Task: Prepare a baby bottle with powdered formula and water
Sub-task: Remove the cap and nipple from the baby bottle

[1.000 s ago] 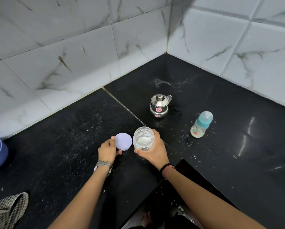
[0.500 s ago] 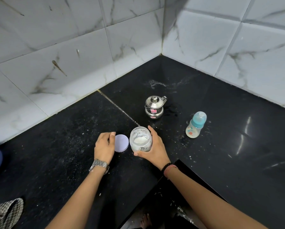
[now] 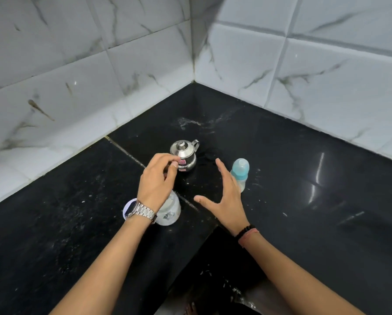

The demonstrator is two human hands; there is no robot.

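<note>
A black stone table (image 3: 304,223), dusted with white specks, fills the corner. White marble-veined wall tiles (image 3: 99,64) rise behind it on both sides. A pale seam (image 3: 122,148) crosses the tabletop. A wet smear (image 3: 190,122) shows near the corner, and light glints (image 3: 319,169) on the right.
</note>
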